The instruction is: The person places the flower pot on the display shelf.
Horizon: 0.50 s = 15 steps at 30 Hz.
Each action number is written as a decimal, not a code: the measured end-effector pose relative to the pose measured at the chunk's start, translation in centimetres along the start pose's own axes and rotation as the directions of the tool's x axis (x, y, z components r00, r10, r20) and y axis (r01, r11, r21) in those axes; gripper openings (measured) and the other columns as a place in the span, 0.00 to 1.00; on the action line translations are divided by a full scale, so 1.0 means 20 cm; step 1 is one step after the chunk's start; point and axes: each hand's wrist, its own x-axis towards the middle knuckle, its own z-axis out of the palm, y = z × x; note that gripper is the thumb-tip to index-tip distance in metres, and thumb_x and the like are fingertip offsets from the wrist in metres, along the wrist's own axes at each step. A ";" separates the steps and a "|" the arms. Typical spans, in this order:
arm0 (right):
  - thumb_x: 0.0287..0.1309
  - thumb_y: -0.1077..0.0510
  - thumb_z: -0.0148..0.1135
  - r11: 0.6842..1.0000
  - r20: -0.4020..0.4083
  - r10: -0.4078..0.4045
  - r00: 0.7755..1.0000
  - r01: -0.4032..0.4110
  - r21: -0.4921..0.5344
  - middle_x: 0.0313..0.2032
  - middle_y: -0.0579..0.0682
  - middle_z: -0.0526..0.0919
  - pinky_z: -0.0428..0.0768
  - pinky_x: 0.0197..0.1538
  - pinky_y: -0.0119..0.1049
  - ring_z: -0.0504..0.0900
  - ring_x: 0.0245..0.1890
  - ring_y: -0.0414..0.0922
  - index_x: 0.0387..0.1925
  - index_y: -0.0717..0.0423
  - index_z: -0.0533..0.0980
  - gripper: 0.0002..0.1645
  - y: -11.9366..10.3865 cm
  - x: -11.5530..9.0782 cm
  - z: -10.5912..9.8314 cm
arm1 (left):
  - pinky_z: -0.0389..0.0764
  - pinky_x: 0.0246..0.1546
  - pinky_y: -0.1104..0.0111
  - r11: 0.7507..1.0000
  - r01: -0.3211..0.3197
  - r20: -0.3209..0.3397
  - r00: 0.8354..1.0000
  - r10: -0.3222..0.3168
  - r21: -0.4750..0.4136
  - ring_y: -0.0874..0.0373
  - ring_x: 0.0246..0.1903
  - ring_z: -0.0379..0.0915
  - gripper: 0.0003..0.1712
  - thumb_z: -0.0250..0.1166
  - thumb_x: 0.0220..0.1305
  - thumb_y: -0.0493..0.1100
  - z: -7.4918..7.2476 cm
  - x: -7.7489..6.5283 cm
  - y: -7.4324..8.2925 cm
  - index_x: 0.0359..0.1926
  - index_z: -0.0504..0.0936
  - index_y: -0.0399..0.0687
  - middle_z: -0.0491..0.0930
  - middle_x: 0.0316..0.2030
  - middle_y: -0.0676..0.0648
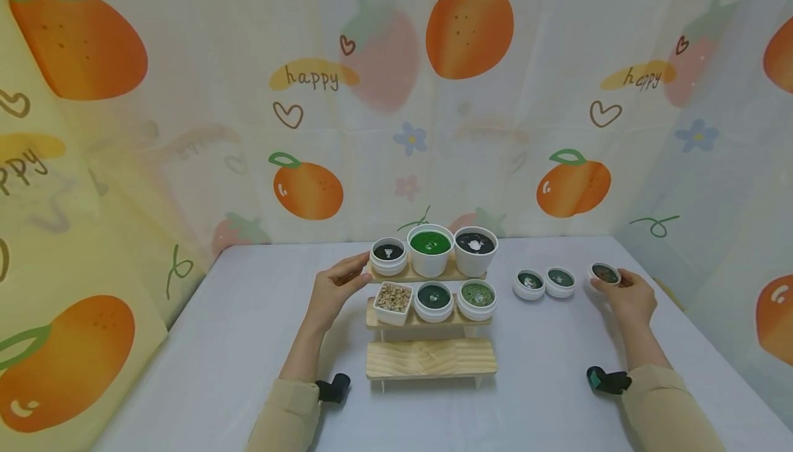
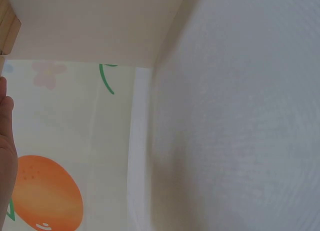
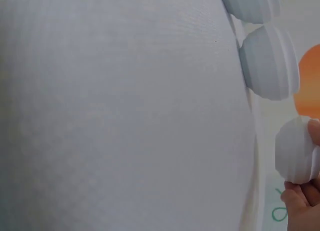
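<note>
At the left end of the top shelf of a wooden three-step display stand (image 1: 431,356), my left hand (image 1: 331,294) reaches out with straight fingers. Its fingertips are right by a small white bowl with dark contents (image 1: 389,257). The left wrist view shows fingers (image 2: 6,116) just below a wooden shelf end (image 2: 11,33). My right hand (image 1: 633,298) pinches a small white bowl with dark green contents (image 1: 604,273) by its sides. In the right wrist view this ribbed bowl (image 3: 295,150) sits between thumb and fingers.
Two small white bowls, one (image 1: 529,285) beside the other (image 1: 560,282), stand on the white table right of the stand. Two larger cups, green (image 1: 430,251) and black (image 1: 476,251), share the top shelf. The middle shelf bears a square dish (image 1: 393,303) and two round bowls.
</note>
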 end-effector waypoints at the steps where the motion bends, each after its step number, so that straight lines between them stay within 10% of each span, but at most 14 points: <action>1: 0.60 0.50 0.66 1.000 -0.003 0.007 1.000 -0.007 0.008 0.66 0.68 0.70 0.73 0.46 0.34 0.70 0.61 0.58 0.71 0.65 0.61 0.44 0.00 0.00 0.00 | 0.75 0.60 0.81 1.000 0.002 -0.001 1.000 -0.002 -0.004 0.75 0.56 0.75 0.25 0.70 0.60 0.38 0.00 0.00 0.00 0.59 0.80 0.38 0.82 0.56 0.54; 6: 0.60 0.49 0.66 0.998 -0.006 0.035 0.999 -0.035 0.051 0.69 0.64 0.70 0.68 0.41 0.23 0.70 0.62 0.55 0.72 0.60 0.61 0.44 -0.03 -0.01 -0.02 | 0.75 0.61 0.81 1.000 0.006 -0.002 1.000 -0.006 -0.001 0.75 0.56 0.75 0.25 0.70 0.60 0.38 0.00 0.00 0.00 0.59 0.80 0.39 0.82 0.57 0.51; 15: 0.60 0.46 0.66 0.993 0.016 0.059 0.998 -0.060 0.100 0.72 0.58 0.66 0.72 0.72 0.48 0.67 0.69 0.55 0.74 0.54 0.59 0.46 -0.11 -0.03 -0.05 | 0.76 0.61 0.80 1.000 0.009 -0.001 1.000 -0.009 -0.001 0.74 0.56 0.76 0.25 0.71 0.60 0.39 0.00 0.00 0.00 0.59 0.81 0.41 0.82 0.57 0.50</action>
